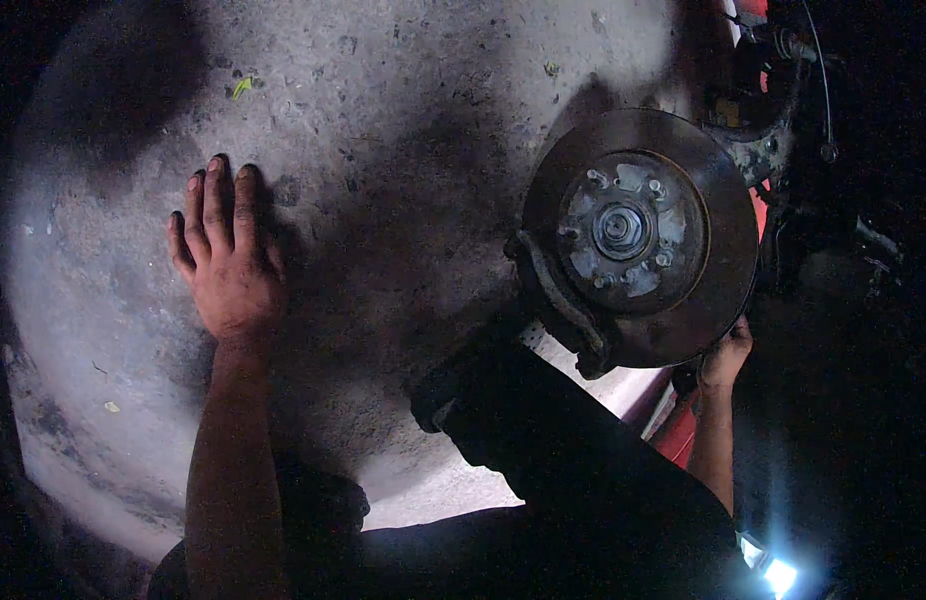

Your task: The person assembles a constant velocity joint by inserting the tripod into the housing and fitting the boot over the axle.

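Observation:
My left hand lies on the grey, stained floor with its fingers stretched out, and nothing is in it. A dark brake disc faces me on the right. Studs stand out around its wheel hub. Along the disc's lower left edge sits a dark, curved part that looks like a brake caliper. My right hand reaches up behind the disc's lower right edge. Its fingers are mostly hidden there, so I cannot see what they touch or hold.
Dark suspension parts and a thin hanging cable are behind the disc. A red part shows beside my right forearm. A bright lamp shines at the lower right. My dark-clothed leg stretches toward the disc.

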`<action>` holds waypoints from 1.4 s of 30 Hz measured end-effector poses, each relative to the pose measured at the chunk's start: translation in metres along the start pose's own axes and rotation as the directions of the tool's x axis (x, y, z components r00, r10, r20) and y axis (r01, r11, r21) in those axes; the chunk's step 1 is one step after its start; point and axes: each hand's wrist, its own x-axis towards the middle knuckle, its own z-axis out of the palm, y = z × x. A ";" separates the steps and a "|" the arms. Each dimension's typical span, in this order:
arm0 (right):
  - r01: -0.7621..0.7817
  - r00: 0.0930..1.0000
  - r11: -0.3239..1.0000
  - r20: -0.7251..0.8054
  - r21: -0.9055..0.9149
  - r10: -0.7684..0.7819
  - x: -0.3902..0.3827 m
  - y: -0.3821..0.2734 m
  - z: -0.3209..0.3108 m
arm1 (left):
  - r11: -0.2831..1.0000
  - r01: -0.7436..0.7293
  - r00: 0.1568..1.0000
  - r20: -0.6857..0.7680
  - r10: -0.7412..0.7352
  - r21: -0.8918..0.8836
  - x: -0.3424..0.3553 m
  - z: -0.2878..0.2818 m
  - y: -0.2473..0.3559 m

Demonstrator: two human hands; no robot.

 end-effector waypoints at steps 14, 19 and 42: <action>-0.079 0.997 0.988 0.015 -0.136 0.081 0.004 0.001 -0.005 | 1.000 -0.017 1.000 -0.026 0.018 0.006 0.000 -0.001 -0.001; 0.081 0.996 0.990 -0.019 -0.119 -0.084 -0.001 -0.005 0.010 | 0.999 -0.039 0.997 -0.065 0.037 -0.025 0.002 -0.002 0.002; -0.006 0.999 0.999 -0.031 0.054 0.007 -0.017 -0.053 0.041 | 0.695 -0.330 0.521 0.491 0.698 -0.639 0.018 -0.161 0.171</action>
